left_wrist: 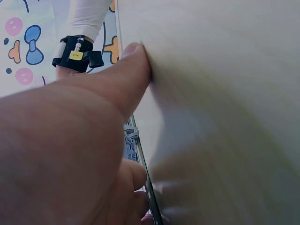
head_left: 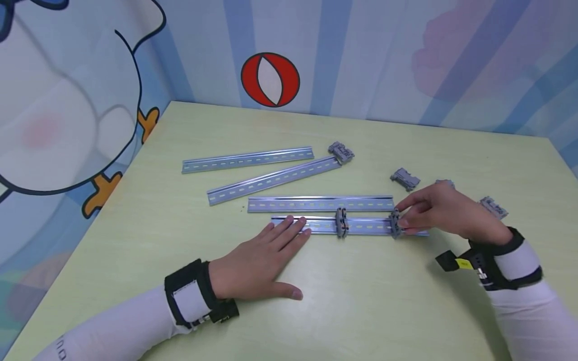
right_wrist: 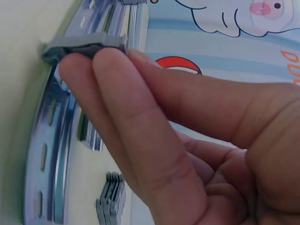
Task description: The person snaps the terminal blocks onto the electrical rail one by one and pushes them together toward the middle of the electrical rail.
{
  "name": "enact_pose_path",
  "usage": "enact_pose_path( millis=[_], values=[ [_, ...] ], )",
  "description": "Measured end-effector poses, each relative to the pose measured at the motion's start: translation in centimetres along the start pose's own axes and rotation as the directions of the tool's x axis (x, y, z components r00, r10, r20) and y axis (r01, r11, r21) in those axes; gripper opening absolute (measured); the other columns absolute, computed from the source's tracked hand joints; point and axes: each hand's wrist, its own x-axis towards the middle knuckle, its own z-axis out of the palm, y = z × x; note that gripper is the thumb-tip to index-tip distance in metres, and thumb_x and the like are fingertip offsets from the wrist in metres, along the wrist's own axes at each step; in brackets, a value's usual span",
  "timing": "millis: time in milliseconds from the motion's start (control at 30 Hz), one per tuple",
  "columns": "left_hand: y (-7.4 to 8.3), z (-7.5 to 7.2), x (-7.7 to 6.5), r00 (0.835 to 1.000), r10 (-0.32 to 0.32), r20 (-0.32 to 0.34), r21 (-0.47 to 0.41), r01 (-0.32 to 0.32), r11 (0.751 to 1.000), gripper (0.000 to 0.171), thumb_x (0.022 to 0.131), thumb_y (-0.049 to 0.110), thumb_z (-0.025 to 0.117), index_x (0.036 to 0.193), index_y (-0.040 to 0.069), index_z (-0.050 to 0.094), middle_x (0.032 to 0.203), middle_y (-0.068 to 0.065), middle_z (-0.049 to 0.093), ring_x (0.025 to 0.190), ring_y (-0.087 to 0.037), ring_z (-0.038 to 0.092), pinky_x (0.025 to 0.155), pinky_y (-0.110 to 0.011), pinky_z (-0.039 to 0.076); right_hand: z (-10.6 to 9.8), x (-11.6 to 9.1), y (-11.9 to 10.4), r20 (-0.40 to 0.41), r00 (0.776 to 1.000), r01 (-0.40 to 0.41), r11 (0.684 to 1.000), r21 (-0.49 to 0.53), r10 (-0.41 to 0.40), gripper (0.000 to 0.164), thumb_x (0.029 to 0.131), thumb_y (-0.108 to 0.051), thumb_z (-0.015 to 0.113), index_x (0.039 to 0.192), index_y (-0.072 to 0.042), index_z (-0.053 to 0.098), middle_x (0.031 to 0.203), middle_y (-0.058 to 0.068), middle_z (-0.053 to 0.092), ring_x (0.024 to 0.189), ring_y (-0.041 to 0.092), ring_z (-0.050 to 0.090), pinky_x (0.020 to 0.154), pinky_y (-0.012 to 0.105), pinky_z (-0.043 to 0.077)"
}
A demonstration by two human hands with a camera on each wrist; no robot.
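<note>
The front slotted metal DIN rail (head_left: pixel 368 226) lies crosswise on the table. My left hand (head_left: pixel 259 263) rests with fingers spread, its fingertips on the rail's left end and the thumb out on the tabletop. Toward the rail's right end, my right hand (head_left: pixel 444 213) pinches a grey terminal block (head_left: pixel 395 223) that sits across the rail. The right wrist view shows the fingertips against the side of this block (right_wrist: pixel 86 43). Another grey block piece (head_left: pixel 341 223) stands across the rail near its middle, apart from the held one.
Just behind lies a parallel rail (head_left: pixel 320 204). Two more rails, one slanted (head_left: pixel 273 180) and one farther back (head_left: pixel 248 160), lie beyond. Loose grey blocks are at the slanted rail's end (head_left: pixel 341 152), behind the right hand (head_left: pixel 405 179) and to its right (head_left: pixel 493 207). A printed wall (head_left: pixel 361 60) borders the table.
</note>
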Motion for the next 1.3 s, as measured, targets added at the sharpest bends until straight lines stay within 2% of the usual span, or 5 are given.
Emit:
enact_pose_path(
  millis=[200,467,900,1133,1300],
  values=[
    [0.1,-0.1,0.0,1.000,-0.001,0.004,-0.008,0.001,1.000,0.104,0.086,0.073,0.050,0.158,0.011,0.006,0.164,-0.007,-0.003,0.151,-0.026,-0.003,0.120,-0.046,0.010,1.3,0.3,-0.4,-0.032,0.998,0.063,0.998,0.002,-0.063,0.035,0.093,-0.009,0.065,0.123,0.008,0.060,0.099,0.012,0.073,0.088,0.019,0.073,0.079,0.031,0.057],
    [0.1,-0.2,0.1,1.000,0.004,0.003,-0.008,-0.004,1.000,0.104,0.086,0.072,0.050,0.158,0.011,0.006,0.164,-0.007,-0.003,0.151,-0.027,-0.003,0.119,-0.046,0.010,3.2,1.0,-1.0,-0.085,0.991,0.106,0.994,-0.019,-0.107,0.039,0.092,-0.020,0.069,0.124,0.001,0.062,0.093,0.006,0.075,0.086,0.017,0.073,0.079,0.026,0.056],
    [-0.1,0.2,0.3,1.000,0.009,-0.003,0.018,-0.009,1.000,0.104,0.086,0.074,0.047,0.158,0.012,0.004,0.164,-0.008,-0.005,0.150,-0.026,-0.004,0.119,-0.046,0.011,5.5,1.8,-1.9,-0.112,0.986,0.132,0.984,0.115,-0.119,0.039,0.092,-0.018,0.068,0.126,0.001,0.061,0.095,0.010,0.075,0.088,0.022,0.073,0.081,0.031,0.057],
    [0.1,0.0,0.2,1.000,0.007,-0.001,0.010,-0.007,1.000,0.105,0.085,0.074,0.048,0.158,0.011,0.005,0.164,-0.008,-0.003,0.150,-0.027,-0.003,0.119,-0.047,0.011,6.6,2.2,-2.2,-0.101,0.986,0.154,0.965,0.211,-0.135,0.041,0.093,-0.014,0.066,0.130,0.002,0.058,0.097,0.014,0.074,0.090,0.026,0.073,0.082,0.031,0.056],
    [0.0,0.1,0.2,1.000,0.003,-0.002,0.013,-0.003,1.000,0.105,0.085,0.074,0.048,0.158,0.012,0.005,0.164,-0.008,-0.004,0.150,-0.028,-0.003,0.119,-0.047,0.012,7.3,2.6,-2.3,-0.118,0.983,0.166,0.959,0.231,-0.142,0.043,0.091,-0.013,0.069,0.129,0.003,0.058,0.094,0.015,0.074,0.088,0.027,0.073,0.079,0.033,0.057]
  ],
)
